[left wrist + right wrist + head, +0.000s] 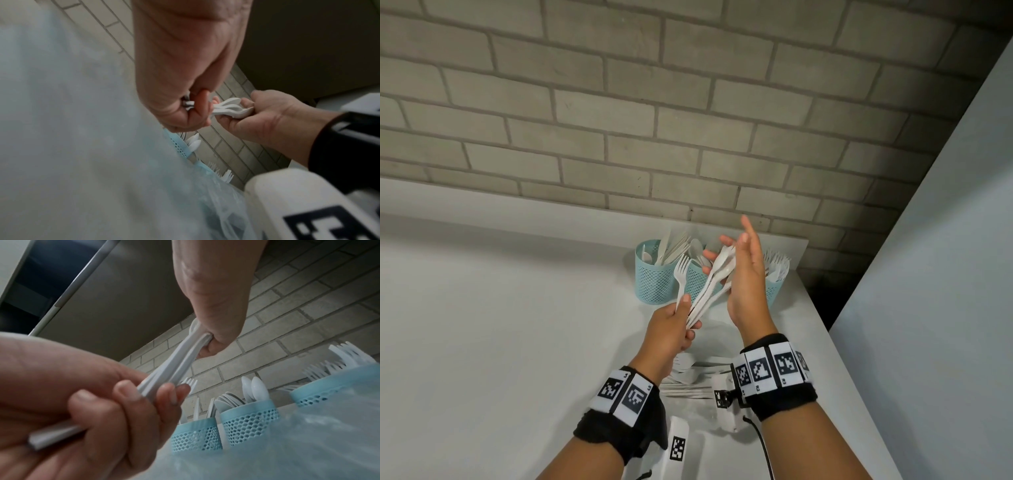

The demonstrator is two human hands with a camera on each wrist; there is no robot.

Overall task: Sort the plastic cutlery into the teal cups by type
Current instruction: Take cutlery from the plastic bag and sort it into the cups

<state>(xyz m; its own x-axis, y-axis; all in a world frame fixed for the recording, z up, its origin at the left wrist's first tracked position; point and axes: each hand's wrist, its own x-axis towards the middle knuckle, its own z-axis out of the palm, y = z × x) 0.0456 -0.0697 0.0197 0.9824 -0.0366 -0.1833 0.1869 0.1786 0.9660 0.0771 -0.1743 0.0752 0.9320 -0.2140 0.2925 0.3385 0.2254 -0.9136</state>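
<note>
Nearest the head camera: both forearms in black wristbands (779, 377) with coded markers, raised over a white counter (500, 325). Left hand (671, 329) curls its fingers round the handle ends of a bundle of white plastic spoons (714, 281) plus one fork (681, 274) that splays out to the left. Right hand (744, 274) stands palm inward, thumb and lower fingers pinching the spoon bowls, upper fingers spread wide. Loose cutlery (695, 373) lies on the counter below the wrists. Three teal mesh cups (654, 277) stand behind, against the brick wall (619, 120), each already holding cutlery.

Judgement: pieces light, stiff, slick, prone to fanning and slipping; best taken by the handles, the fork drawn off singly.
</note>
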